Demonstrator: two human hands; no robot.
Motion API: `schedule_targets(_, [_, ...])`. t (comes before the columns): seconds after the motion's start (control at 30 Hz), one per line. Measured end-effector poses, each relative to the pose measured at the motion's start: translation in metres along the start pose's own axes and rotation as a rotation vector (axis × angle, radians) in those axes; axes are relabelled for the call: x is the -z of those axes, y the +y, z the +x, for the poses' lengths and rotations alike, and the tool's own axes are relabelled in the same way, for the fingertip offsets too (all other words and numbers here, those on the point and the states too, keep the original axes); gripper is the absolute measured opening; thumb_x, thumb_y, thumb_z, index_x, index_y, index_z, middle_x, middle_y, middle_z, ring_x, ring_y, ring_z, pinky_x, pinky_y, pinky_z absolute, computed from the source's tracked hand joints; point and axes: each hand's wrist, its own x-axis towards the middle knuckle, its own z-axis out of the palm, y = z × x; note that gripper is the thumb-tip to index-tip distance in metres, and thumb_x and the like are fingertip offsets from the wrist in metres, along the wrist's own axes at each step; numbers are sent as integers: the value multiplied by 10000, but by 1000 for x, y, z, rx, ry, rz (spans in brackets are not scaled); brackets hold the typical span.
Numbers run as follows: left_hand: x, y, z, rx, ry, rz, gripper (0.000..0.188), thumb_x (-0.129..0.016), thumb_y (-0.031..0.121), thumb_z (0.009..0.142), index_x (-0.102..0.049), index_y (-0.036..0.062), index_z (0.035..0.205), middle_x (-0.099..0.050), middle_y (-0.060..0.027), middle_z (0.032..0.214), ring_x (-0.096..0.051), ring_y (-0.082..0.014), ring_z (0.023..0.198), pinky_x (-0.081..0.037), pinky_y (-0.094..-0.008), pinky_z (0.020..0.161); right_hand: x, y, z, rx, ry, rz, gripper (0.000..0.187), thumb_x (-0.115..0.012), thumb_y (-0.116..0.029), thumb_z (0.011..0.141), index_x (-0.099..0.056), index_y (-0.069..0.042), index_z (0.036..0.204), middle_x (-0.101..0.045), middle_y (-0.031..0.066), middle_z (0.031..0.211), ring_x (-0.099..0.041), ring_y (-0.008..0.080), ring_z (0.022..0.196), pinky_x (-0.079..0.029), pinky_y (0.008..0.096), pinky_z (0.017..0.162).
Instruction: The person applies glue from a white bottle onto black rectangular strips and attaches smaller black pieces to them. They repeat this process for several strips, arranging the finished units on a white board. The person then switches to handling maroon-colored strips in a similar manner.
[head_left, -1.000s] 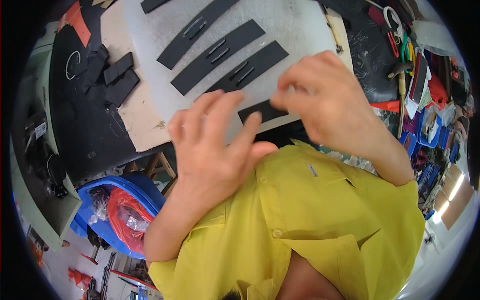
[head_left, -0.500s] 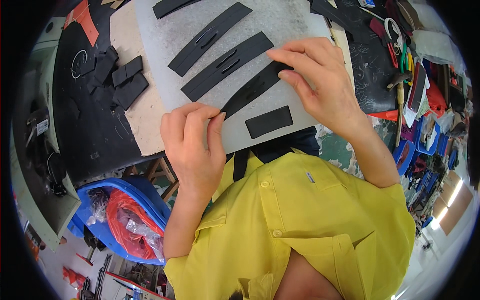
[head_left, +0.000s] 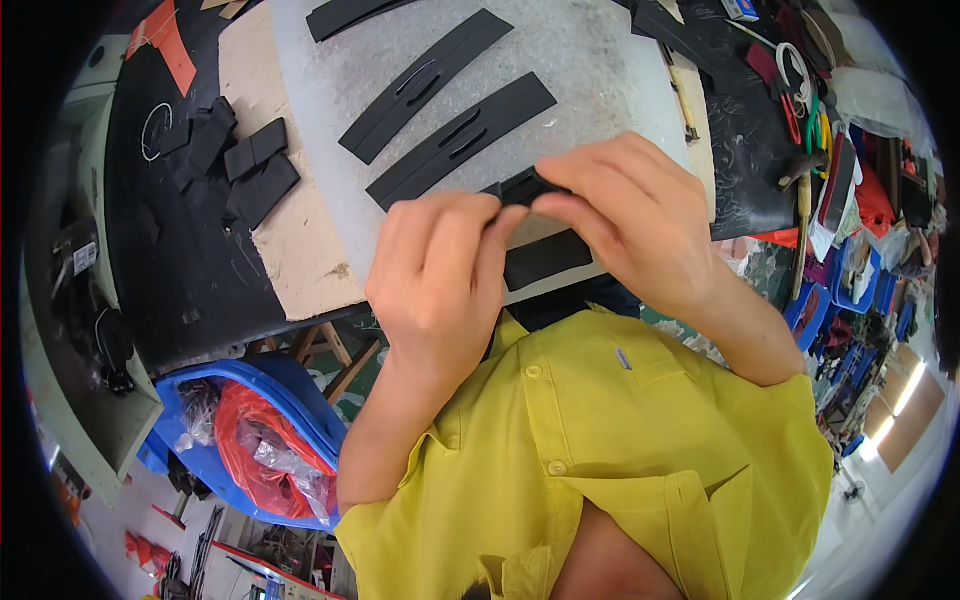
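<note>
Both my hands pinch a black slotted strip [head_left: 521, 187] over the near part of a pale translucent board [head_left: 330, 90]. My left hand [head_left: 432, 270] has it by the left, and my right hand [head_left: 632, 215] by the right. The fingers hide most of the strip, and its ends look folded inward. Just below it lies a short black rectangular piece [head_left: 548, 260], partly covered by my hands. Beyond them, flat on the board, rest two black strips with paired slots, a nearer one [head_left: 460, 138] and a farther one [head_left: 425, 85]. Another black strip [head_left: 350, 14] shows at the far edge.
Several folded black pieces [head_left: 262, 170] are heaped on the dark table [head_left: 190, 270] to the left. A blue bin [head_left: 300, 400] with red and clear plastic stands below it. Tools, including a hammer [head_left: 803, 170], and a white cord [head_left: 795, 75] lie at the right.
My hands have come closer together, and the strip between them has gone from stretched out to bunched or folded. My right hand has moved down and toward me; the left has moved right.
</note>
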Motion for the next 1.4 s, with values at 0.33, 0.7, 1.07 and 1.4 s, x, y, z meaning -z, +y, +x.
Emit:
schedule_targets(0.33, [7, -9, -6, -96, -121, 27, 367, -786, -38, 681, -757, 19, 1043, -688, -125, 1082, -650, -307, 902, -540, -372, 759, 2, 13, -20, 113, -112, -58, 606, -654, 98, 674, -665, -14, 1269, -627, 109, 1106, -573, 275, 884, -522, 353, 744])
schedule_targets(0.7, [3, -9, -6, -117, -105, 56, 361, -762, -54, 664, -766, 0, 1021, -703, -115, 1078, -643, -284, 914, -540, -356, 765, 0, 12, -19, 158, -126, -154, 529, -641, -15, 702, -673, 25, 1228, -627, 101, 1105, -572, 263, 906, -511, 350, 784])
schedule_targets(1.07, [10, -5, -3, -201, -249, 217, 327, -713, -40, 730, -733, -63, 1056, -683, -133, 1145, -633, -284, 977, -544, -362, 774, -2, 9, -17, 244, -134, -345, 448, -652, -99, 746, -689, 36, 1171, -625, 86, 1114, -584, 231, 927, -470, 331, 733])
schedule_targets(1.4, [14, 7, -6, -296, -334, 567, 246, -664, 138, 840, -731, 20, 1045, -666, -18, 1164, -620, -223, 1040, -363, -349, 916, 2, -11, -1, 170, -281, -366, 301, -673, -93, 772, -696, 60, 1029, -648, 78, 1072, -602, 220, 994, -450, 362, 777])
